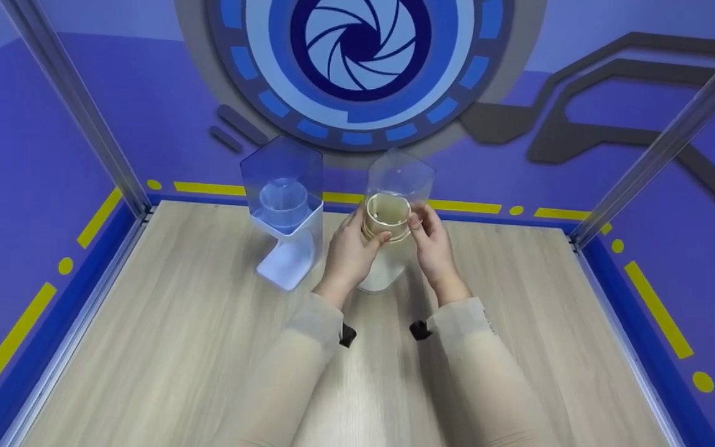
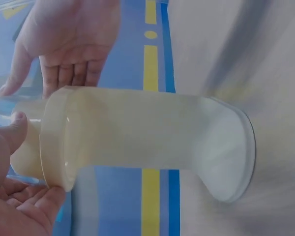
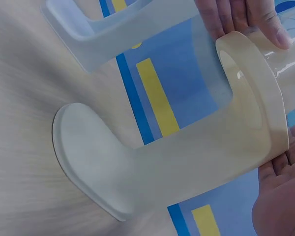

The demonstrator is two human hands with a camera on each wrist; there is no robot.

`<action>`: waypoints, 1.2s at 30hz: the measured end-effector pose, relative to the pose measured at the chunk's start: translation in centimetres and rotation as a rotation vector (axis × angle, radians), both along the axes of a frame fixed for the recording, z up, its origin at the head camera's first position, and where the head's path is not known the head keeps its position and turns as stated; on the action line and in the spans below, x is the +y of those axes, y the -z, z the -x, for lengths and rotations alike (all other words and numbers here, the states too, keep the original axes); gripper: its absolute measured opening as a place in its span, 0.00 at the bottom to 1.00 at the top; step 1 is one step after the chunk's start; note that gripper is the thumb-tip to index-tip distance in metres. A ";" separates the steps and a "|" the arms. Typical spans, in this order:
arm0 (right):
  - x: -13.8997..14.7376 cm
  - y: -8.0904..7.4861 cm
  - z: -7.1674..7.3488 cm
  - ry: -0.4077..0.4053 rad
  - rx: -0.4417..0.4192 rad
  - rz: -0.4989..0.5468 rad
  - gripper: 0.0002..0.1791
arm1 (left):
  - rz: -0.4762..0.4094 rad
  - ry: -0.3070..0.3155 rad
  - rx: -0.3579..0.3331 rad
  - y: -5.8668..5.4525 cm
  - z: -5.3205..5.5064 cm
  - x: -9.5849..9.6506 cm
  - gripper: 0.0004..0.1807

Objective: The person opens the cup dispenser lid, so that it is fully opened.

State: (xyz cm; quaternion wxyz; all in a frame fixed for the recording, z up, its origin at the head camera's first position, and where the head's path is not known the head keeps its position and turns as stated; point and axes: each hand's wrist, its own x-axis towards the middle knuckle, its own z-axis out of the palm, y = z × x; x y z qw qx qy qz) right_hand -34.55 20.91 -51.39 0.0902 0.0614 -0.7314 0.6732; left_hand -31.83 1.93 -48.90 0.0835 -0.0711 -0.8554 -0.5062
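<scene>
A cream stand (image 2: 142,130) with a flat rounded foot rises from the table, its broad collar (image 3: 253,93) at the top. Inside the collar sits a yellowish translucent cup (image 1: 388,210), backed by a clear panel (image 1: 400,171). My left hand (image 1: 350,251) grips the left side of the collar, thumb against the cup's near side and fingers bent beneath the collar. On the opposite side, my right hand (image 1: 435,248) holds the collar with bent fingers behind it and the thumb at its edge. Parts of both hands' fingers are hidden behind the stand.
Just left of the cream stand is a similar blue-white stand (image 1: 286,264), holding a blue translucent cup (image 1: 283,202) under a clear blue panel (image 1: 280,158). A blue patterned wall (image 1: 146,112) rises behind the wooden table (image 1: 177,323), with metal posts (image 1: 84,105) at the corners.
</scene>
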 end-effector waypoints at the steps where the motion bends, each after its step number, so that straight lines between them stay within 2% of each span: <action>1: 0.0 0.1 -0.3 -0.001 -0.004 0.005 0.28 | 0.001 -0.009 0.002 0.1 -0.4 0.1 0.47; 10: 0.1 0.4 -2.7 -0.018 -0.012 0.012 0.35 | 0.008 -0.074 0.030 0.1 -3.8 0.7 0.48; 14: 0.3 0.4 -4.0 -0.024 0.005 0.022 0.33 | -0.020 -0.077 0.024 0.0 -5.0 0.9 0.49; 19: 0.2 0.6 -6.2 -0.015 -0.014 0.022 0.36 | -0.052 -0.071 0.016 0.0 -7.0 0.8 0.49; 23: 0.0 0.8 -7.5 -0.011 -0.020 0.025 0.32 | -0.058 -0.077 0.034 0.4 -8.3 0.7 0.49; 26: 0.0 1.1 -7.7 0.001 -0.011 0.036 0.33 | -0.046 -0.091 0.079 0.8 -8.6 0.9 0.49; 32: 0.5 2.5 -7.1 -0.015 -0.029 0.065 0.54 | 0.038 -0.170 0.169 1.3 -9.1 2.0 0.49; 36: 1.2 3.1 -6.1 -0.060 -0.023 0.055 0.61 | 0.095 -0.233 0.243 1.2 -9.4 2.8 0.49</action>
